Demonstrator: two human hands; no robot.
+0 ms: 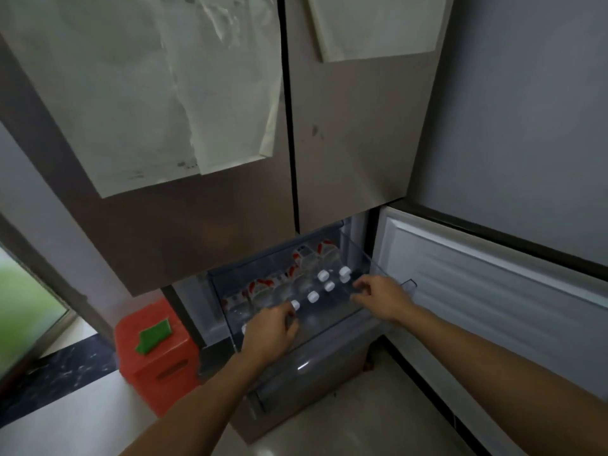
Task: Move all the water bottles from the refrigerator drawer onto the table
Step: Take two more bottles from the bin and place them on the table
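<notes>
A clear refrigerator drawer [358, 255] is pulled out at the lower middle. Several water bottles [289, 284] with white caps and red-and-white labels lie in it, caps toward me. My left hand [269, 334] rests on the drawer's front edge at its left end, fingers curled over the rim beside a bottle cap [295, 305]. My right hand [381, 299] is at the right end of the front edge, fingers apart, holding nothing. Whether the left hand grips the rim or a bottle is unclear. No table is in view.
The lower refrigerator door [493, 284] stands open to the right. Closed upper doors [197, 209] with paper sheets hang above. A red box [154, 353] with a green patch stands on the floor to the left. A lower drawer front [306, 380] sits beneath.
</notes>
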